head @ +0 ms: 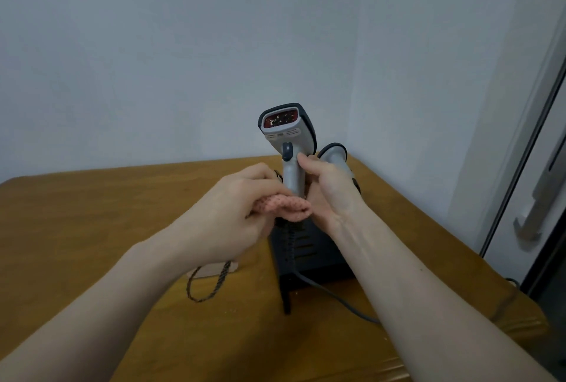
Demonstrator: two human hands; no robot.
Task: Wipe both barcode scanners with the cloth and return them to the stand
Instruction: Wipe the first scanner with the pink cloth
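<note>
Two bare forearms reach in from the near edge over a wooden tabletop (92,228) — warm brown, smooth, rounded edges. A braided cord loop (208,286) lies on it left of centre, beside a small pale flat piece, partly hidden. A grey cable (333,296) trails across the wood from the black stand (309,256), a boxy slotted base toward the far right corner. Left hand (242,213) is curled around a pink cloth (288,207) — knit-like, bunched — pressed against the lower handle of the raised scanner (289,142). Right hand (327,188) grips that handle, thumb near the dark trigger. Scanner body is light grey plastic with dark trim and a red window facing the camera. Second scanner (335,154) sits just behind the right hand, over the stand. Beyond: plain pale wall, a door frame with a metal handle (533,216) on the right.
</note>
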